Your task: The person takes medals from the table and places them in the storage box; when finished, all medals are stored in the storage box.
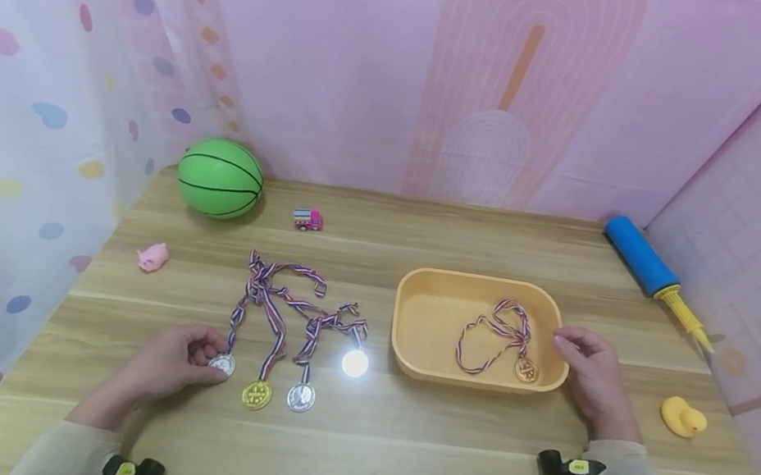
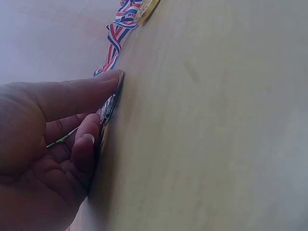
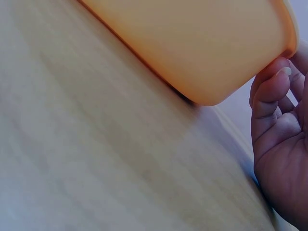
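one coppery medal [image 1: 527, 370] in the tub [image 1: 422, 323], four outside it

the left hand [image 1: 177, 363] pinches a silver medal [image 1: 222, 364] narrowly between thumb and curled fingers, low at the table [image 1: 388, 471]. just right of those fingers lie a gold medal [image 1: 257, 395], another silver medal [image 1: 301, 397] and a glare-whitened medal [image 1: 355, 363], twisted striped ribbons [image 1: 257, 284] stretching beyond the fingertips. the right hand [image 1: 592, 377] grips the tub's end, fingers drawn together; the coppery medal lies inside, left of them. by the look of it, one is in and four are not.

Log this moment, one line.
left hand: pinches leftmost silver medal; right hand: holds orange tub by rim; inside tub: bronze-coloured medal; on table: gold medal
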`<move>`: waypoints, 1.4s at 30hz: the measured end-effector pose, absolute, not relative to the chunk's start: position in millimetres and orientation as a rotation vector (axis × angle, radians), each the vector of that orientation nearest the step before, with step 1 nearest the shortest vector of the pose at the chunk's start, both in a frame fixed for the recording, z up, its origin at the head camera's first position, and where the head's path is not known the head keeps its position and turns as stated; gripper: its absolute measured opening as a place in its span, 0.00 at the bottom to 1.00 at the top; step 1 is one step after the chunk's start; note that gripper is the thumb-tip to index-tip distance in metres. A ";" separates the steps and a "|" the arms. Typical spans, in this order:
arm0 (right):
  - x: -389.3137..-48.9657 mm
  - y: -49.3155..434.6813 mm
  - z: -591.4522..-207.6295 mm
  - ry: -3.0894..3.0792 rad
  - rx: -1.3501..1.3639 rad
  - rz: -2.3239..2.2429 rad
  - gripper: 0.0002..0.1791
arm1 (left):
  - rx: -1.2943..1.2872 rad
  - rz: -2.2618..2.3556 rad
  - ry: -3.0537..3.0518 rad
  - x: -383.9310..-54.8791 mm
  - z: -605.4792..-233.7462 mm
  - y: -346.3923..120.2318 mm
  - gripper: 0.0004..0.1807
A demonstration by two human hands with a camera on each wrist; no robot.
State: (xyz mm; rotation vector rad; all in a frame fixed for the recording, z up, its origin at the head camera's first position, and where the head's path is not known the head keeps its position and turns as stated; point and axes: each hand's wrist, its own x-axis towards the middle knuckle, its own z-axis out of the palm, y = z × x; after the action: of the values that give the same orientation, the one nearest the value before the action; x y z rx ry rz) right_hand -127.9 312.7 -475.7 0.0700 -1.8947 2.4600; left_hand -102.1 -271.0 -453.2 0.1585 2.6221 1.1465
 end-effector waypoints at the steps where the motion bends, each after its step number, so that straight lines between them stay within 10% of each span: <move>1: -127.8 312.7 -475.3 -1.895 0.068 2.461 0.08 | 0.162 1.144 2.621 -101.8 -452.4 -270.6 0.21; 42: -127.1 312.6 -475.3 -1.928 0.071 2.422 0.07 | 0.203 1.048 2.620 -101.8 -443.3 -262.5 0.15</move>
State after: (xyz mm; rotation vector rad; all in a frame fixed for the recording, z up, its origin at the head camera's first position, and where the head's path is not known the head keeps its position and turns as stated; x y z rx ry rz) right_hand -127.1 312.6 -475.3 0.0711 -1.9283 2.4223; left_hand -101.8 -262.5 -443.3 0.2026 2.6198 1.0483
